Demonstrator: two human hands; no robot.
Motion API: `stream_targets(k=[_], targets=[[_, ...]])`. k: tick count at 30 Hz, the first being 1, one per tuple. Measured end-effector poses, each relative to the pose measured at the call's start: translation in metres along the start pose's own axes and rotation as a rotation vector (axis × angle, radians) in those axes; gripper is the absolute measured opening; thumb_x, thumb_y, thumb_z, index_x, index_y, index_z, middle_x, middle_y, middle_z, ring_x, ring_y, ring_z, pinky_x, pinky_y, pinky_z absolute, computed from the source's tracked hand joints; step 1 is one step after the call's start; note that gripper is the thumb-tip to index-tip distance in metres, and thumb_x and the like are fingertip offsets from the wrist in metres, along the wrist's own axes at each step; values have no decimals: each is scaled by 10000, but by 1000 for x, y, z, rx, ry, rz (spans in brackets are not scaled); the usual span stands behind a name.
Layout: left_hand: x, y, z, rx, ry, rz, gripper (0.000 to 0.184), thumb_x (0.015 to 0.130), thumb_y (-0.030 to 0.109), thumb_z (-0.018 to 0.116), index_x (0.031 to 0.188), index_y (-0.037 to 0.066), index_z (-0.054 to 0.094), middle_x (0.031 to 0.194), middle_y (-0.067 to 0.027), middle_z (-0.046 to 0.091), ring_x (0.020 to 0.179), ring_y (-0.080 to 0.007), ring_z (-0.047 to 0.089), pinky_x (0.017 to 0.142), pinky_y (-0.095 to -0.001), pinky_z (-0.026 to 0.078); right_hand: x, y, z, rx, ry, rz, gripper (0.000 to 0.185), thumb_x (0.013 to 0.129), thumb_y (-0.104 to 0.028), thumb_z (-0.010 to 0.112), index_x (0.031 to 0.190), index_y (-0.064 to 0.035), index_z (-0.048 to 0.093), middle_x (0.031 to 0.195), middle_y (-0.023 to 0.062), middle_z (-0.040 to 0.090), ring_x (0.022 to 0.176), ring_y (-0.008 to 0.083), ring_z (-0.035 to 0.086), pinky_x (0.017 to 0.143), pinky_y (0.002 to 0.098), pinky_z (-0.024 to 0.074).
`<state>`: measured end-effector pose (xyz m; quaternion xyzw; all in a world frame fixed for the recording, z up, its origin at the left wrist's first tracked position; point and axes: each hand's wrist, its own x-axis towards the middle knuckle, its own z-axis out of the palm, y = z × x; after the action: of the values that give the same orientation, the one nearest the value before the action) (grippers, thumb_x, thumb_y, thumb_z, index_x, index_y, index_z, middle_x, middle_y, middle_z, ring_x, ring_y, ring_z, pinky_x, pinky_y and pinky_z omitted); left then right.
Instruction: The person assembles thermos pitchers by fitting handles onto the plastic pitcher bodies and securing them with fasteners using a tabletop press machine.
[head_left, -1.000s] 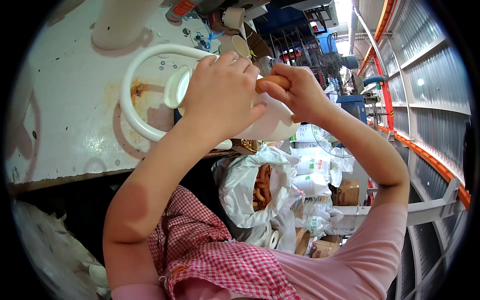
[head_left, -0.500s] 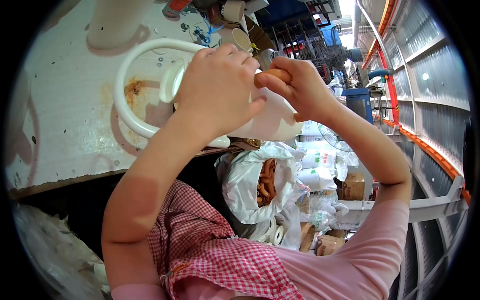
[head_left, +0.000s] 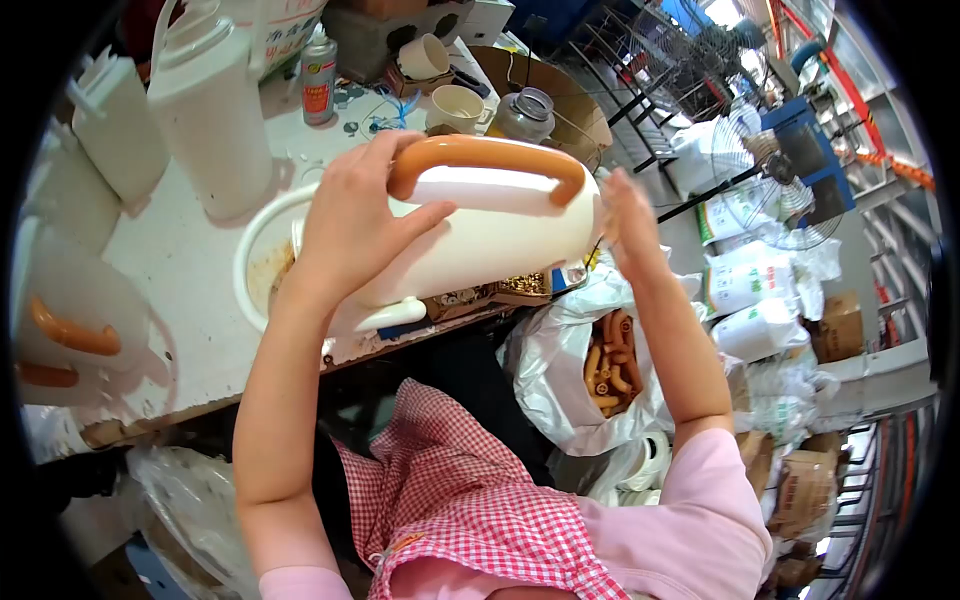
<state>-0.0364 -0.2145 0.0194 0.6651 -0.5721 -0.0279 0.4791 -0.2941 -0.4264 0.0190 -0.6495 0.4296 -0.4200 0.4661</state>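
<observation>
A white plastic jug (head_left: 490, 235) lies on its side near the table's edge. Its brown-orange handle (head_left: 490, 152) runs lengthwise along the upper side. My left hand (head_left: 350, 205) grips the jug towards its left end, thumb across the body and fingers over the top by the handle's end. At the jug's right end is my right hand (head_left: 630, 225), off the handle, its fingers stretched out and slightly blurred; whether it touches the jug I cannot tell. A white ring-shaped handle (head_left: 245, 265) curves out to the left, partly behind my left hand.
Several white jugs (head_left: 215, 120) stand on the table (head_left: 190, 330) at left. A spray can (head_left: 318, 80), a cup (head_left: 458, 108) and a glass jar (head_left: 525, 115) are at the back. Below right, a white bag (head_left: 550, 370) holds brown handles (head_left: 612, 365). Small brass-coloured parts (head_left: 525, 284) lie beside the jug.
My right hand has let go of the brown-orange handle and moved to the jug's right end. The handle now shows in full along the jug. My view has shifted, showing more of the table.
</observation>
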Motion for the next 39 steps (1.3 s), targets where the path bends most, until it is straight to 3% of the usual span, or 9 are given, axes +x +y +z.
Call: stream_targets(k=[1,3,8,12,17,21,26,29,39], targets=[[7,8,5,25,-23,13,440,768,180,793,1153,29,645,1047,-102,687,932,-224,650,848,-339,520,-13,9,2,275,-156,406,393,1014,-307,573,1248,10,574,1146,90,650,1014,177,611,892,329,478],[20,23,16,-340,-2,-180,361,817,239,789,1073,18,664,948,-127,713,838,-227,674,791,-338,524,-25,31,2,212,-298,161,397,1027,-301,557,1269,13,580,1145,98,670,1001,169,635,893,321,493],[22,31,43,-141,328,-203,312,876,266,767,1025,7,675,870,-99,724,757,-169,673,712,-292,525,-32,35,4,414,-315,83,394,1006,-319,599,1218,13,610,1068,62,693,922,128,654,829,291,527],[28,29,42,35,290,-174,328,882,295,767,1026,12,684,818,-77,713,718,-151,652,666,-289,507,-29,49,-3,356,-311,48,336,1008,-303,602,1121,11,642,1019,25,681,893,81,599,803,254,486],[37,24,18,1,201,-329,400,867,372,776,1045,21,706,734,-8,627,610,-93,550,570,-251,444,-41,76,-33,371,45,-147,229,977,-203,640,1059,10,647,918,47,696,779,100,623,732,260,505],[17,23,-37,-61,303,-468,398,893,393,752,1103,58,705,640,86,424,526,-23,381,487,-194,297,-65,96,-37,-142,-341,-93,133,883,-125,679,909,2,708,778,77,704,710,138,659,682,286,520],[-65,6,-122,44,486,-544,288,941,261,718,1074,9,675,619,79,412,521,-14,347,468,-201,234,-50,109,8,-800,-415,-361,155,880,-249,655,871,-117,737,820,101,723,790,294,708,722,414,542],[-111,13,-150,87,524,-555,282,948,228,712,1097,-5,656,634,62,452,517,-16,368,466,-190,250,-43,103,23,-1054,-578,-167,178,886,-299,656,930,-153,747,903,61,745,855,267,712,761,417,540],[-182,11,-143,26,587,-617,275,938,201,724,1122,10,655,691,57,508,534,-20,405,474,-174,293,-51,101,28,-1065,-509,-179,190,869,-317,646,950,-177,746,893,82,733,832,306,704,761,440,532]])
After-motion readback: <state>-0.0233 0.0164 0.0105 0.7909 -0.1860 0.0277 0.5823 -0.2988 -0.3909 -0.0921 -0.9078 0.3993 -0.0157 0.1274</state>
